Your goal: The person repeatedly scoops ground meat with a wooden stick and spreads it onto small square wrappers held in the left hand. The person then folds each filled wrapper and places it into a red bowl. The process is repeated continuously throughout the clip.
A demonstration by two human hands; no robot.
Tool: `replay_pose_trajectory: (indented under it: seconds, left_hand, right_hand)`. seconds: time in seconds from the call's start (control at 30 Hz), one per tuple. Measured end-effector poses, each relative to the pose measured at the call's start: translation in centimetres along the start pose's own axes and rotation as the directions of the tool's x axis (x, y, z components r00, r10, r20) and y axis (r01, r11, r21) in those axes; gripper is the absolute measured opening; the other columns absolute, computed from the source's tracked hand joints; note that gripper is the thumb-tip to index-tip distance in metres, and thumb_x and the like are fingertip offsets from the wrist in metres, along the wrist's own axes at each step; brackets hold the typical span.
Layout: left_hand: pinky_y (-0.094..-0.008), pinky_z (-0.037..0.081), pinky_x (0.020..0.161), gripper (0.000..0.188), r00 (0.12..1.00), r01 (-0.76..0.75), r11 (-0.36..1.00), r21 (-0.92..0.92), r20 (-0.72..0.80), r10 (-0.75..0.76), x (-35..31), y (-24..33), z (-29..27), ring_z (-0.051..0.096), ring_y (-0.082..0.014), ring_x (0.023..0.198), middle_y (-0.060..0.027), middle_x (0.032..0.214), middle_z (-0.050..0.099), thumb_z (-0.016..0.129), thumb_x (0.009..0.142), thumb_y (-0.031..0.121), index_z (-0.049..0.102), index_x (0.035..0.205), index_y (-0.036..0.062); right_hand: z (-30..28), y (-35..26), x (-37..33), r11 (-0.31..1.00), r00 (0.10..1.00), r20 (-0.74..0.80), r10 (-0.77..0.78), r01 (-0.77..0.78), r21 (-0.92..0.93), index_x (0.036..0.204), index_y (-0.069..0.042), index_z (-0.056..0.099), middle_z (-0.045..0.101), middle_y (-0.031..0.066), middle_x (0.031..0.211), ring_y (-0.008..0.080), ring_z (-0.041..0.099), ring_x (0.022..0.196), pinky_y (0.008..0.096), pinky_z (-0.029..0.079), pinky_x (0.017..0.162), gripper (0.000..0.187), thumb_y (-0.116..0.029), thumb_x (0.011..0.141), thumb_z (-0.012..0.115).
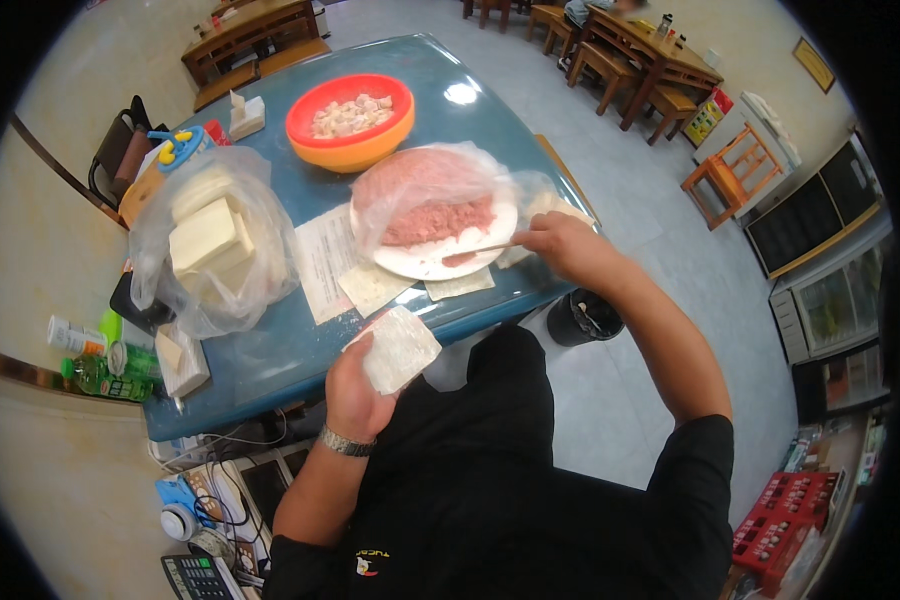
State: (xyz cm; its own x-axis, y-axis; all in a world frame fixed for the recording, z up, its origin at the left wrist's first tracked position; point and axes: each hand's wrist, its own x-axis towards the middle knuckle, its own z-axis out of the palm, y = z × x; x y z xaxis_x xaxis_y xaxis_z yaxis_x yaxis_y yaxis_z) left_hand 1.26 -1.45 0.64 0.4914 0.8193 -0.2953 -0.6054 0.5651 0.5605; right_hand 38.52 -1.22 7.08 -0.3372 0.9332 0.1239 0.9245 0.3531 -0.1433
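Note:
My left hand [350, 395], wearing a metal watch, holds up square wonton wrappers [402, 350] in front of the table edge. I cannot tell how many wrappers are in it. Between the fingers of my right hand [575, 250] is a thin spatula stick [490, 247], its tip over the near rim of a white plate [410, 266]. A little pink meat shows at that tip. Minced meat [440, 222] is heaped on the plate, partly under clear plastic. Behind it, a red basket [301, 122] set in an orange bowl [355, 156] contains folded wontons [355, 117].
Left on the blue table [270, 365], an open plastic bag [272, 265] holds stacked wrappers [208, 242]. Loose wrappers [373, 288] and a printed sheet [322, 262] lie by the plate. Bottles [95, 378] stand at the left edge. A black bin [582, 322] is below right.

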Motion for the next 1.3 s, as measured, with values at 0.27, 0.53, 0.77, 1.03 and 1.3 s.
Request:
replay_pose_trajectory:
  seconds: [0.27,0.53,0.77,1.03,1.3]
  left_hand:
    - [-0.0535,0.048,0.119,0.053,0.992,-0.088,0.995,-0.056,-0.097,0.082,1.7,0.9,2.7,0.057,-0.0387,0.142,-0.0239,0.154,0.056,0.046,0.109,0.014,0.039,0.157,-0.0055]
    - [-0.0478,0.056,0.109,0.040,0.984,-0.102,0.991,-0.085,-0.157,0.088,4.4,-0.2,3.8,0.066,-0.0351,0.128,-0.0207,0.142,0.062,0.050,0.109,0.010,0.050,0.145,-0.0090]
    - [-0.0513,0.050,0.118,0.049,0.989,-0.113,0.991,-0.065,-0.106,0.106,5.8,-1.0,5.0,0.059,-0.0361,0.139,-0.0196,0.152,0.056,0.046,0.109,0.007,0.040,0.157,-0.0031]
    - [-0.0505,0.052,0.115,0.047,0.990,-0.076,0.991,-0.110,-0.129,0.062,5.7,-1.6,4.7,0.062,-0.0345,0.136,-0.0176,0.150,0.058,0.048,0.108,0.006,0.043,0.154,-0.0027]
    - [-0.0500,0.050,0.116,0.046,0.992,-0.089,0.987,-0.131,-0.096,0.077,6.1,-2.3,5.0,0.062,-0.0325,0.134,-0.0165,0.147,0.060,0.047,0.109,0.010,0.045,0.153,-0.0018]
  right_hand:
    - [1.6,2.7,0.7,0.985,0.991,-0.057,0.121,-0.127,-0.119,0.124,-0.014,0.078,0.071,0.0138,0.101,0.0344,0.069,0.101,0.0444,0.056,0.086,0.037,-0.002,0.092,0.062]
    - [0.3,0.4,-0.2,0.998,0.997,-0.043,0.061,-0.059,0.038,0.124,-0.014,0.078,0.070,0.0135,0.101,0.0355,0.069,0.100,0.0455,0.057,0.086,0.037,-0.003,0.094,0.059]
    - [-2.7,-0.9,-0.6,0.929,0.929,0.115,0.351,-0.331,-0.162,0.115,-0.012,0.076,0.072,0.0158,0.101,0.0367,0.072,0.098,0.0478,0.059,0.083,0.028,-0.007,0.095,0.057]
    - [0.3,-7.3,-1.7,0.972,0.968,0.088,0.236,-0.234,-0.026,0.121,-0.005,0.072,0.071,0.0191,0.096,0.0404,0.072,0.089,0.0492,0.058,0.077,0.028,-0.007,0.098,0.056]
    - [2.6,-13.0,-1.7,0.961,0.965,-0.021,0.261,-0.258,0.095,0.126,-0.001,0.069,0.067,0.0172,0.089,0.0401,0.070,0.079,0.0490,0.057,0.068,0.032,-0.007,0.095,0.063]
